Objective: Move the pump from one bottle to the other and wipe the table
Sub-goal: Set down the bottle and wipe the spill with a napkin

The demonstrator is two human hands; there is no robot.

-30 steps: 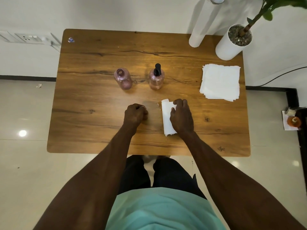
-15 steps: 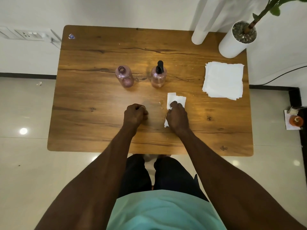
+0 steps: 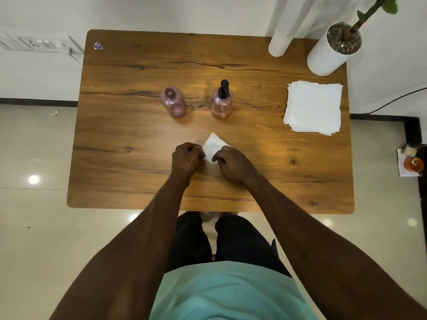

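Two pink bottles stand mid-table. The left bottle (image 3: 173, 103) has an open neck with no pump. The right bottle (image 3: 222, 100) carries the black pump (image 3: 224, 88). In front of them lies a small white tissue (image 3: 213, 146) on the wooden table (image 3: 129, 135). My right hand (image 3: 232, 164) pinches the tissue's near right corner. My left hand (image 3: 187, 158) is a closed fist resting on the table, touching the tissue's left edge; whether it grips the tissue is unclear.
A stack of white tissues (image 3: 313, 107) lies at the right of the table. A white plant pot (image 3: 332, 47) and a white cylinder (image 3: 280, 40) stand at the far right corner. A small sticker (image 3: 98, 45) marks the far left corner.
My right hand has slid the tissue leftward toward my left fist, and the tissue has bunched from a long strip into a smaller folded piece. The left fist has stayed put.
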